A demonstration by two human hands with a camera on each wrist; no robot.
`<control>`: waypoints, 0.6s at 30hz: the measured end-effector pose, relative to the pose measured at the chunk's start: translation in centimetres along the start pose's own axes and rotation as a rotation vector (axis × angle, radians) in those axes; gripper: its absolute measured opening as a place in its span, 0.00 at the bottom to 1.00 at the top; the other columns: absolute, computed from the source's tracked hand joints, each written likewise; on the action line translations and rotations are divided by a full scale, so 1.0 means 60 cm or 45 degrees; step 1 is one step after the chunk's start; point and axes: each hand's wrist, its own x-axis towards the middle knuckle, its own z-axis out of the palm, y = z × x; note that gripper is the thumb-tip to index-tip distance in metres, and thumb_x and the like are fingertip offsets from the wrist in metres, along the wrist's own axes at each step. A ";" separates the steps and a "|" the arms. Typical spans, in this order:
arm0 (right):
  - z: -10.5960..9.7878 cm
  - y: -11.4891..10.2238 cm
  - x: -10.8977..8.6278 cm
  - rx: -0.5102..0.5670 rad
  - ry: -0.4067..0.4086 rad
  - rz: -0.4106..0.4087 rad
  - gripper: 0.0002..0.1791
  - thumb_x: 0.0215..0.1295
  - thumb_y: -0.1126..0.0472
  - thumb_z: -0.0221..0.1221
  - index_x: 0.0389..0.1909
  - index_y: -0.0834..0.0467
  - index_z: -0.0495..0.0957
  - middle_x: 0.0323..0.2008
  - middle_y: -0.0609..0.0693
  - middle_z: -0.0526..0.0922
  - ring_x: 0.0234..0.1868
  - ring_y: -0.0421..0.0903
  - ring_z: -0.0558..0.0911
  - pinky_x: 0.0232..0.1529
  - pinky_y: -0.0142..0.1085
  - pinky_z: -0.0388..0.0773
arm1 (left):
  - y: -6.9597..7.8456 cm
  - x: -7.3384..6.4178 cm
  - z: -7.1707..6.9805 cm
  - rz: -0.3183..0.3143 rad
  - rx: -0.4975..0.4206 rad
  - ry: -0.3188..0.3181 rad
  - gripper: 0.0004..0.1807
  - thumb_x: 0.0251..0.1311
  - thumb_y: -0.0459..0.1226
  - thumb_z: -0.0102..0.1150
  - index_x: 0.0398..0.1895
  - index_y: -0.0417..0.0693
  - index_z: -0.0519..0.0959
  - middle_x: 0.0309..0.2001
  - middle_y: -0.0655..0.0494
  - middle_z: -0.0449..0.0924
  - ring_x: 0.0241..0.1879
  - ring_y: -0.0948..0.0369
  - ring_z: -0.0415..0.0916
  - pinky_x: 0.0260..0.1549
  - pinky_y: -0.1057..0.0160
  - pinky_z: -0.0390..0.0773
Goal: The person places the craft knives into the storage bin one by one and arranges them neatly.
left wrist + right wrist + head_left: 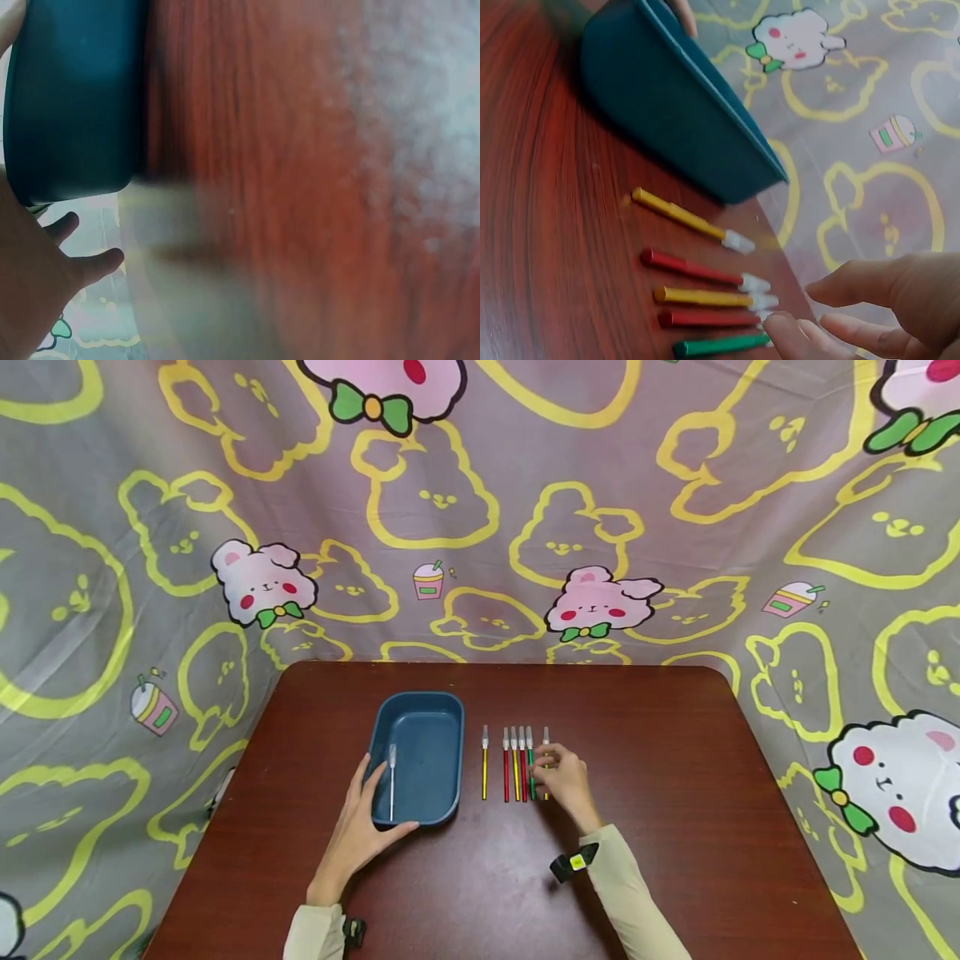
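Note:
My left hand point(356, 839) rests against the near-left corner of a blue tray point(459, 760), thumb at the near rim and fingers spread along the left side. Inside the tray lies a silver capped craft knife point(392, 785). My right hand point(566, 781) hovers over the right end of a row of craft knives with clear caps, fingers bent and apart. Beneath it a yellow craft knife point(546, 734) is partly hidden. To its left lie a green craft knife point(720, 346), a red one point(705, 319), a yellow one point(705, 297), another red one point(697, 268) and a separate yellow one point(679, 213).
The brown wooden table point(675, 760) has rounded far corners. A patterned curtain point(480, 510) hangs behind it and along both sides. Dark straps with small devices sit at both wrists.

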 end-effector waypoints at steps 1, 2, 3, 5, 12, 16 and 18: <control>-0.003 0.004 0.002 -0.006 0.011 0.004 0.17 0.60 0.78 0.64 0.51 0.75 0.80 0.37 0.67 0.88 0.30 0.61 0.90 0.27 0.48 0.88 | 0.000 0.000 0.000 0.000 -0.002 0.001 0.63 0.47 0.58 0.83 0.84 0.51 0.58 0.85 0.44 0.41 0.79 0.36 0.51 0.64 0.24 0.66; -0.006 0.008 0.004 -0.018 0.023 0.010 0.17 0.59 0.78 0.64 0.50 0.75 0.80 0.37 0.67 0.88 0.30 0.61 0.90 0.26 0.48 0.88 | -0.001 0.000 0.000 0.000 -0.001 0.003 0.63 0.47 0.58 0.83 0.84 0.51 0.58 0.85 0.44 0.41 0.79 0.36 0.51 0.64 0.24 0.66; -0.008 0.011 0.006 -0.046 0.042 0.012 0.17 0.59 0.78 0.64 0.50 0.74 0.81 0.36 0.66 0.89 0.29 0.60 0.90 0.25 0.46 0.88 | -0.001 0.000 0.001 0.000 0.000 0.006 0.63 0.47 0.58 0.83 0.84 0.51 0.58 0.85 0.43 0.41 0.79 0.36 0.51 0.63 0.24 0.66; -0.013 0.019 0.008 -0.078 0.071 0.017 0.17 0.58 0.78 0.64 0.49 0.74 0.82 0.35 0.64 0.89 0.29 0.60 0.90 0.25 0.45 0.87 | -0.001 0.000 0.001 0.000 0.002 0.006 0.63 0.47 0.58 0.83 0.84 0.51 0.58 0.85 0.42 0.42 0.79 0.36 0.51 0.63 0.24 0.66; -0.019 0.035 0.011 -0.146 0.193 0.080 0.12 0.58 0.74 0.67 0.44 0.68 0.85 0.34 0.60 0.90 0.21 0.47 0.88 0.23 0.35 0.85 | -0.003 0.000 0.003 -0.006 0.005 0.000 0.64 0.47 0.59 0.83 0.84 0.52 0.57 0.85 0.42 0.41 0.80 0.36 0.50 0.64 0.25 0.66; -0.016 0.041 0.010 -0.182 0.233 0.101 0.10 0.58 0.72 0.68 0.42 0.66 0.86 0.34 0.57 0.90 0.19 0.42 0.86 0.21 0.31 0.83 | -0.004 0.000 0.004 -0.016 -0.011 -0.002 0.64 0.47 0.58 0.83 0.84 0.53 0.57 0.85 0.44 0.41 0.80 0.36 0.49 0.63 0.24 0.65; -0.015 0.044 0.009 -0.197 0.243 0.099 0.10 0.58 0.71 0.68 0.41 0.66 0.86 0.33 0.56 0.90 0.19 0.41 0.86 0.21 0.30 0.82 | -0.005 0.000 0.004 -0.022 -0.013 -0.005 0.64 0.47 0.58 0.83 0.84 0.53 0.57 0.86 0.44 0.40 0.80 0.36 0.49 0.63 0.24 0.66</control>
